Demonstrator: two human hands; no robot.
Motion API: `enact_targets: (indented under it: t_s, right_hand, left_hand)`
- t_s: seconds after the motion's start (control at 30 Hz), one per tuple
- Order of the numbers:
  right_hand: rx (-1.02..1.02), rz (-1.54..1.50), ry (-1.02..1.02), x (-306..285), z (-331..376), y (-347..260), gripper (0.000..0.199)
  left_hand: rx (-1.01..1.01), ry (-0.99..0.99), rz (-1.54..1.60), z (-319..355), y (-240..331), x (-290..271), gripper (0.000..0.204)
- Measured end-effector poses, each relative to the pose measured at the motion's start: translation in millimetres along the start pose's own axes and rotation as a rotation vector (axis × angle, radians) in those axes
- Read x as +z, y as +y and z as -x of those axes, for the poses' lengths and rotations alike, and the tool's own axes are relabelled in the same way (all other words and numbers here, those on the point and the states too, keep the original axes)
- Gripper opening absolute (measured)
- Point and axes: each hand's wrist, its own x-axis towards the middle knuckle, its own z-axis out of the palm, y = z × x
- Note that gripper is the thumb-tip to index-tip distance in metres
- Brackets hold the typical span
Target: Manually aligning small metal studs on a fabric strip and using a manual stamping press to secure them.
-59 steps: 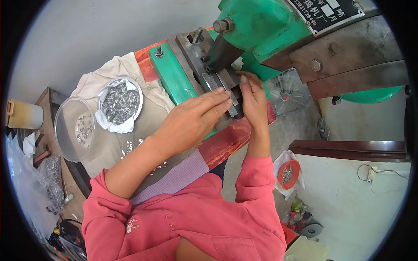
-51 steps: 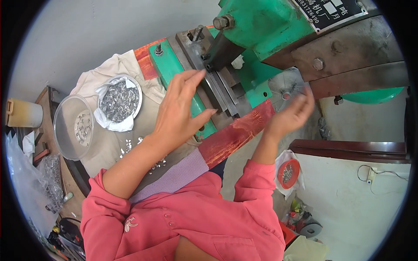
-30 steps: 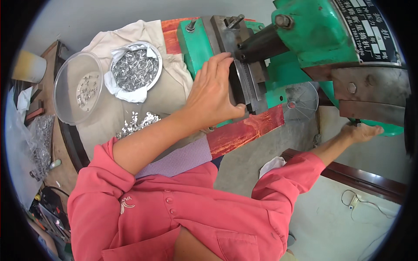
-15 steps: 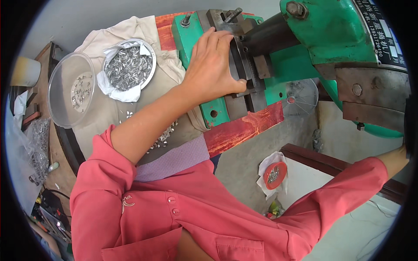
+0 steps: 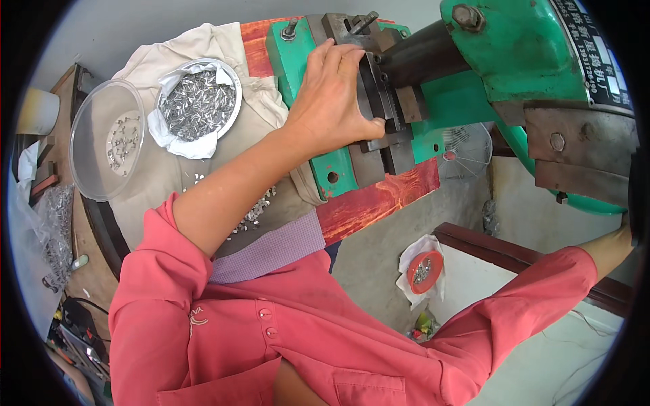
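My left hand (image 5: 332,101) lies over the grey steel die block (image 5: 386,115) of a green press machine (image 5: 514,61). Its fingers rest on top of the block and the thumb presses against the front slot. Whether a small piece sits under the fingers is hidden. My right arm in a pink sleeve (image 5: 542,284) stretches far to the right under the machine's body. Only the wrist (image 5: 613,247) shows before the picture's dark rim hides the hand.
A white bowl of small silver metal pieces (image 5: 200,101) sits on a beige cloth (image 5: 176,54) to the left, beside a clear plastic dish (image 5: 108,139). Loose pieces (image 5: 254,210) lie near my elbow. The machine stands on a red board (image 5: 379,199). A red dish (image 5: 423,271) rests on the floor.
My right hand left the die and swung out to the far right, passing the rim of the view. My left hand settled on the die block and stays there.
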Motion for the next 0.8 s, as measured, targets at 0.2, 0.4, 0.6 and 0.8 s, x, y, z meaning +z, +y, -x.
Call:
enact_targets:
  t_s: [0.2,0.4,0.6,0.8]
  right_hand:
    - [-0.011,-0.048,0.001,9,-11,12,0.046]
    - [-0.004,-0.077,0.031,1,-9,25,0.049]
    - [0.011,-0.077,0.036,-10,-2,37,0.051]
    - [0.004,-0.096,0.036,-6,0,41,0.054]
  left_hand:
    - [-0.035,-0.018,0.03,0,5,-1,0.091]
    - [-0.044,-0.019,0.034,0,3,1,0.091]
    - [-0.031,-0.013,0.046,-1,3,1,0.091]
    - [-0.05,-0.019,0.043,-3,3,-1,0.091]
